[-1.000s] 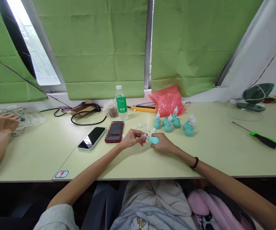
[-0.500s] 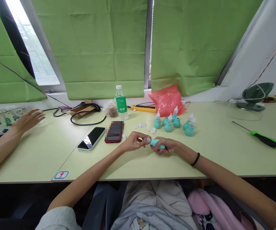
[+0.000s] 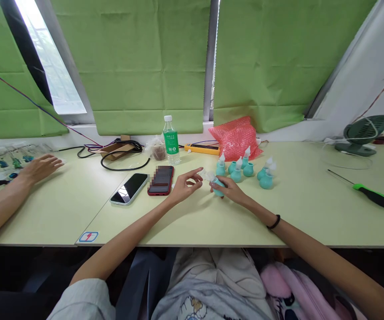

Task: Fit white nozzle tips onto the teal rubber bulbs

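Note:
My right hand (image 3: 232, 190) is wrapped round a teal squeeze bulb (image 3: 217, 187) with a clear tip that points up and to the left. My left hand (image 3: 185, 186) is just left of that tip, fingers apart and curved, with nothing visible in it. Small whitish pieces (image 3: 204, 174) lie on the table behind my hands; they blend with the clear tip, so its outline is hard to make out. Beyond my right hand, several more teal bulbs (image 3: 236, 175) stand with pale pointed tips. Two of these bulbs (image 3: 265, 180) are set apart to the right.
Left of my hands lie a red-cased phone (image 3: 160, 181) and a white-edged phone (image 3: 129, 189). Behind are a water bottle (image 3: 171, 141), a yellow-black tool (image 3: 202, 149) and red bubble wrap (image 3: 236, 138). A screwdriver (image 3: 377, 196) lies right. Another person's hand (image 3: 43, 168) rests far left.
My left hand has let go of the clear tip and moved slightly left, its fingers opening. My right hand has turned the bulb more upright. The other person's hand has lowered to the table.

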Demonstrator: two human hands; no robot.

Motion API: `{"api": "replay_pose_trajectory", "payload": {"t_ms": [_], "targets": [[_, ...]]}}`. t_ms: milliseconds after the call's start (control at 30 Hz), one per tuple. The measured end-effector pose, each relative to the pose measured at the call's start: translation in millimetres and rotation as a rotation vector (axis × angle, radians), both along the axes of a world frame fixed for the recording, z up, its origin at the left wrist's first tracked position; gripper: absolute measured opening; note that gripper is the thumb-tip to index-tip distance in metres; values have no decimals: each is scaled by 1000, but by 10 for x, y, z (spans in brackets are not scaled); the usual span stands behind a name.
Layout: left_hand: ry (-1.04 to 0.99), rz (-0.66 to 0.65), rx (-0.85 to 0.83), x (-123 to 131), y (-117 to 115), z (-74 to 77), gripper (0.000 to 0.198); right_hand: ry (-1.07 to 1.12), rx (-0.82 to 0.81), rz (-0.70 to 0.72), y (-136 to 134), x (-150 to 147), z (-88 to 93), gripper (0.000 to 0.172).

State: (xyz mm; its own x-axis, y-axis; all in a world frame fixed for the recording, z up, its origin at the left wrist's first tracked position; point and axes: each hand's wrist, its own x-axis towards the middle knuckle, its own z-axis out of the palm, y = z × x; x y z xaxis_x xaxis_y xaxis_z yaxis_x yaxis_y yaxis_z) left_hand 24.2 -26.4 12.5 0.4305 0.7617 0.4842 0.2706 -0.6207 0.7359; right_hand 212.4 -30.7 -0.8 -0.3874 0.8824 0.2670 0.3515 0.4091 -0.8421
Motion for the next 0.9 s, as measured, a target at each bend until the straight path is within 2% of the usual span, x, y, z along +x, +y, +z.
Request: {"api": "replay_pose_trajectory", "payload": {"t_ms": [133, 200, 267, 433, 567, 667, 800, 900], "targets": [[340, 193, 256, -77, 102, -70, 37, -37, 236, -202, 75, 81, -16, 28], [517, 191, 327, -88, 137, -148, 41, -33, 319, -238, 89, 118, 24, 26], [647, 130, 342, -83, 149, -227, 45, -48, 396, -271, 100, 144, 104, 24], [774, -12, 331, -65, 128, -310, 39, -80, 471, -297, 231, 138, 498, 24], [761, -38, 335, -49, 117, -277, 34, -132, 513, -275, 487, 26, 882, 22], [786, -21, 366, -31, 118, -262, 33, -293, 538, -285, 751, -103, 1051, 21], [869, 88, 418, -38, 136, -255, 32, -615, 411, -365, 1120, -241, 1030, 26], [944, 235, 457, -78, 160, -217, 29, -697, 333, -370, 1327, -285, 895, 29]]}}
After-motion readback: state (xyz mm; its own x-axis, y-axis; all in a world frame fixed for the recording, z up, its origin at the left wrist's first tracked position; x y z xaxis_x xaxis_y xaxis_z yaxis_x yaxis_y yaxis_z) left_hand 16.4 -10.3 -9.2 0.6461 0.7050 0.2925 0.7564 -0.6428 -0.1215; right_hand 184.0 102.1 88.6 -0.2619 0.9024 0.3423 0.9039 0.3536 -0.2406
